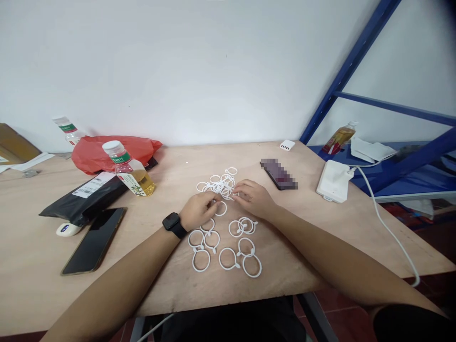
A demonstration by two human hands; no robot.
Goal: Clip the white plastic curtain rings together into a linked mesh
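Observation:
On the wooden table lies a pile of white rings with small tabs (225,184). My left hand (200,210), with a black watch on the wrist, is at the pile's near left side, its thumb and fingertips pinched on a white ring (221,215). My right hand (254,199) reaches in at the pile's right edge, fingers bent and somewhat apart; whether a ring is between its fingertips is too small to tell. Nearer the front edge, several loose rings (201,261) lie flat in two loose groups, some overlapping.
At left are a bottle (133,175), a red bag (96,154), a black package (83,194), a white case (68,230) and a phone (94,242). Another phone (278,174), a white power strip (334,181) with a cable and a blue metal frame (356,52) stand right.

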